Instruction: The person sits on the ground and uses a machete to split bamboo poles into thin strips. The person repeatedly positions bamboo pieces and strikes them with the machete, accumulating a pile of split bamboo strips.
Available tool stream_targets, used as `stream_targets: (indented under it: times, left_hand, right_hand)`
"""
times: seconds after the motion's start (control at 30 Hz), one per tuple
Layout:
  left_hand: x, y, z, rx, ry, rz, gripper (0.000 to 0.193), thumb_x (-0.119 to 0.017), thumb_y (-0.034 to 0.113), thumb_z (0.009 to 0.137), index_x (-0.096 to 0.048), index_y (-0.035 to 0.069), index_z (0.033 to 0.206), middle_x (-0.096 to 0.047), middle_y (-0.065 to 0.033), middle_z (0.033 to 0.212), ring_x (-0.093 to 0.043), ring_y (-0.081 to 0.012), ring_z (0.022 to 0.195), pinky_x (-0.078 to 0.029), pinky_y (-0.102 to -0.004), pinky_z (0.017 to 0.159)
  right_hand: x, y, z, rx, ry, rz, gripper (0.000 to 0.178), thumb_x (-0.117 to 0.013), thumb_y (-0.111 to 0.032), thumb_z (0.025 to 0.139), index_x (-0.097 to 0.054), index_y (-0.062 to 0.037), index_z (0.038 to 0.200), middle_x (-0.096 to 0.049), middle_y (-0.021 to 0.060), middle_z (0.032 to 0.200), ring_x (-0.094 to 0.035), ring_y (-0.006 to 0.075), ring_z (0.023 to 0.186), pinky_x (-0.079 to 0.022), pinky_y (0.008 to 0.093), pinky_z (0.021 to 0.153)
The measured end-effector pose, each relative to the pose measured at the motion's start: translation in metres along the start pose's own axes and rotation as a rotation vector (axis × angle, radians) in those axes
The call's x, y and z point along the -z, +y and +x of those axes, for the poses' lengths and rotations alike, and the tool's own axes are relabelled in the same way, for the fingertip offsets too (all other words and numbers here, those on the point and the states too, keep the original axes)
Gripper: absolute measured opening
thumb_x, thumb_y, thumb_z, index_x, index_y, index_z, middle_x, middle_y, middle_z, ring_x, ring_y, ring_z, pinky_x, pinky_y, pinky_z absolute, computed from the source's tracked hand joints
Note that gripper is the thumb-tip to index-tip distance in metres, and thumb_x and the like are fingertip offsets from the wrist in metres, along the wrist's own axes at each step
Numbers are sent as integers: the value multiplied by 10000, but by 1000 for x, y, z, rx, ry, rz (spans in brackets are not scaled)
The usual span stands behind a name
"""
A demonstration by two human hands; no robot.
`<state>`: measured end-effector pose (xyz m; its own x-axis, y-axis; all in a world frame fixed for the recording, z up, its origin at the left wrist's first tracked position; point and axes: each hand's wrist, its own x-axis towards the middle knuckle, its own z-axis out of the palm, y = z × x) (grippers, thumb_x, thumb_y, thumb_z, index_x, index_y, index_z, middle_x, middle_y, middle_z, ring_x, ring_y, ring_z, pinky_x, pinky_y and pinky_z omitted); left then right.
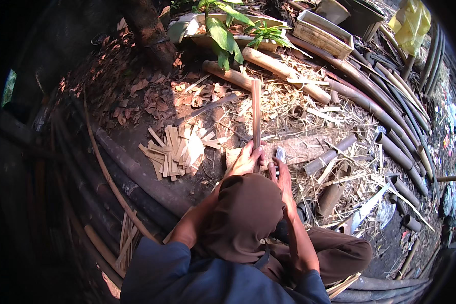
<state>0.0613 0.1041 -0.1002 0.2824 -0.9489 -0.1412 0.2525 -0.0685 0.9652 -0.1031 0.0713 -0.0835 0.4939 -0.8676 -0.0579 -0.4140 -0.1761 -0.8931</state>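
Note:
My left hand (245,158) is closed around the lower end of a long, narrow split-bamboo piece (256,109), which points away from me. Beside it, my right hand (282,177) is closed, its fingers partly hidden. A short shiny blade (280,153), looking like a knife's, sticks out past those fingers, while the handle is out of sight. Under and beyond both hands lies a thick wooden block (306,149). Left of my left hand, a heap of short pale bamboo slats (175,152) rests on the ground.
Bamboo poles (137,175) lie along my left, and more dark poles (397,152) curve around the right. Shavings (268,109) and cut bamboo tubes (331,154) litter the ground ahead. Farther off are a green plant (223,38), a dirty plastic crate (323,34) and a tree trunk (149,35).

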Motion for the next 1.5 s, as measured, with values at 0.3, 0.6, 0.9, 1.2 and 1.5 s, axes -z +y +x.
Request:
stream_targets:
  times: [0.3,0.6,0.9,1.2,1.5]
  left_hand:
    - [15,32,18,-25,-162,197,196,-475,182,1023,-502,74,1184,-452,41,801,-408,-39,670,-363,-208,585]
    - [51,26,-19,107,46,328,242,-473,282,1031,-538,52,1068,-433,44,683,-391,-34,559,-325,-197,459]
    - [64,27,-50,106,84,529,227,-432,218,1011,-530,28,1084,-503,-9,709,-479,-100,571,-410,-271,507]
    - [147,27,-127,207,567,66,222,-479,268,1024,-505,75,1132,-480,-22,725,-441,-86,587,-413,-263,541]
    - [407,-17,-442,-563,1591,-898,127,-387,98,1013,-414,74,1135,-547,-151,897,-602,-304,799,-556,-498,850]
  right_hand:
    - [46,-85,86,377,50,93,431,-694,-325,900,-566,33,1103,-614,170,874,-590,244,708,-486,396,652]
    - [84,-79,57,352,436,515,392,-474,-331,1036,-517,-129,702,-416,-53,563,-337,58,454,-283,262,411]
    - [39,-64,68,-17,-103,148,655,-658,-430,911,-458,-8,1371,-624,197,1150,-629,212,920,-543,334,728]
    - [31,-58,70,130,179,781,321,-512,-310,1026,-573,-86,803,-491,-54,660,-393,28,559,-292,201,489]
    - [82,88,16,-331,135,290,360,-552,-384,990,-533,-27,1035,-508,13,764,-459,114,588,-383,251,550]
